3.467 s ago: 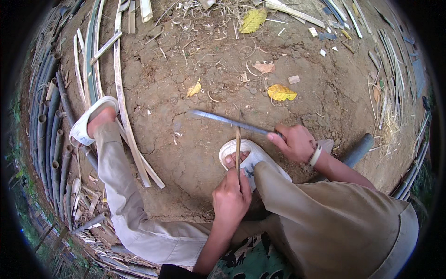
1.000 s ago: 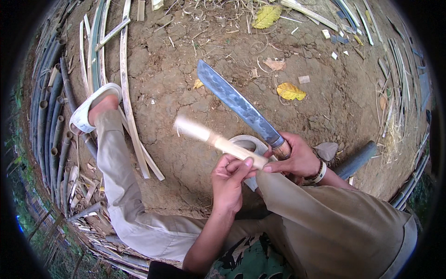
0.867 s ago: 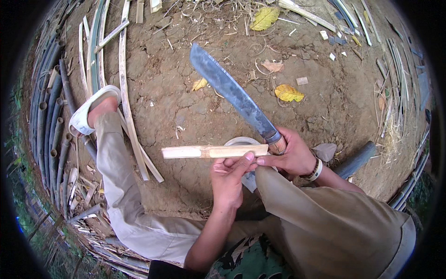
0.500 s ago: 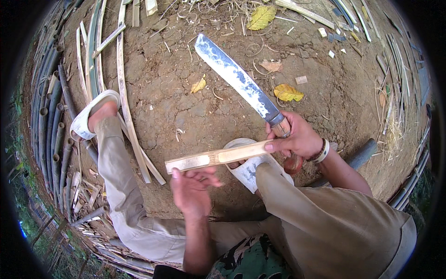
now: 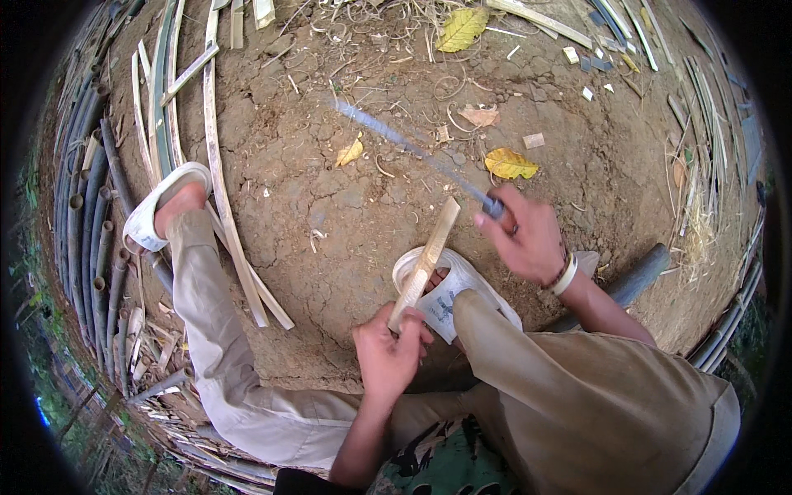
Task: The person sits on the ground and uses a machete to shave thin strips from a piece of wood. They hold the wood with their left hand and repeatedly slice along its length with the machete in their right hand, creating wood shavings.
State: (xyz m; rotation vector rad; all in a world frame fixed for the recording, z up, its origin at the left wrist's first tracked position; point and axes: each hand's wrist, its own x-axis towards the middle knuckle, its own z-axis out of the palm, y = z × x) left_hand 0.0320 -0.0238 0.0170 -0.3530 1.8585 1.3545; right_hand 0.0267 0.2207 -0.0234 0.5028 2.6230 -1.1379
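My left hand [image 5: 389, 351] is closed around the lower end of a short, pale bamboo strip [image 5: 429, 256], which slants up and away to the right. Its lower part passes in front of the white slipper [image 5: 466, 299] on my right foot. In my right hand [image 5: 532, 235] is a machete [image 5: 412, 148], gripped by its wooden handle. The blade shows nearly edge-on, blurred by motion, and points to the far left over the dirt. A gap separates blade and strip. The far end of the strip is free.
Long split bamboo strips [image 5: 213, 124] lie on the ground at left, beside my left foot's slipper [image 5: 169, 202]. Dark bamboo poles [image 5: 74, 223] are piled at the left edge. A dark pole [image 5: 639, 280] lies beyond my right forearm. Yellow leaves [image 5: 510, 163] and shavings dot the dirt.
The strip has left my right hand and swung from nearly level to steeply slanted, now in my left hand's grip. The machete has turned from its flat side to edge-on.
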